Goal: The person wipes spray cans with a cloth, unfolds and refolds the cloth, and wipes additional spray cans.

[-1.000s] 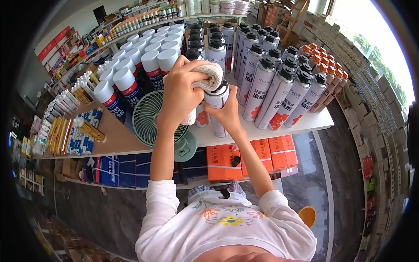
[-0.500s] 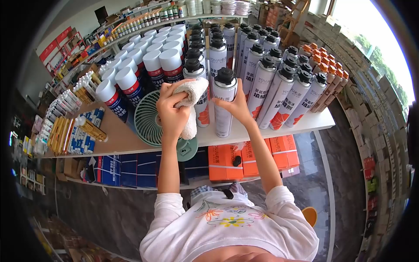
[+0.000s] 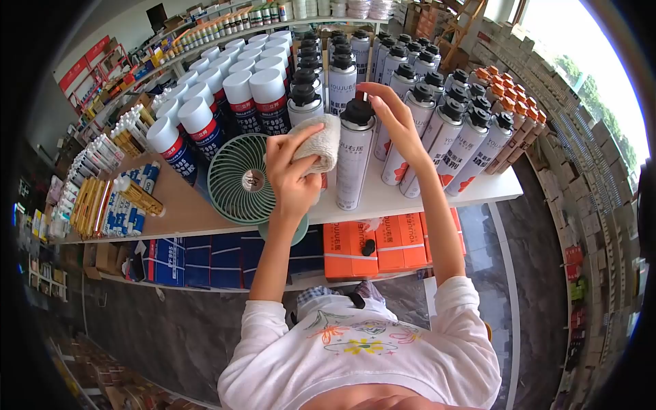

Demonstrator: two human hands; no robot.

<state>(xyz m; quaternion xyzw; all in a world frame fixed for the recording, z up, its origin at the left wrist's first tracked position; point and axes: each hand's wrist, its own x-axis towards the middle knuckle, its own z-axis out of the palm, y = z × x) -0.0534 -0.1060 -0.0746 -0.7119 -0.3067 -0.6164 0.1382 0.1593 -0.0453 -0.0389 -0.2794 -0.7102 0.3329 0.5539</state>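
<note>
My left hand (image 3: 292,164) is closed around a folded white cloth (image 3: 320,145), which is against or close to the left side of a foam can (image 3: 354,164). This tall white can with a black top stands upright near the front edge of the shelf. My right hand (image 3: 396,119) is at the can's black top, with thumb and forefinger curved round its far right side. Exactly where those fingertips touch is partly hidden. More white foam cans (image 3: 454,140) with black tops stand behind and to the right.
A green fan (image 3: 239,179) stands left of my left hand. Beyond it are white-capped blue spray cans (image 3: 249,96) in rows, and cartridges (image 3: 140,195) lie at the left. Orange boxes (image 3: 348,249) and blue boxes (image 3: 198,260) sit under the shelf top (image 3: 410,205). Orange-topped cans (image 3: 512,102) stand far right.
My right hand has moved up from the can's upper side to its black top. My left hand with the cloth has shifted right and slightly down, closer to the can.
</note>
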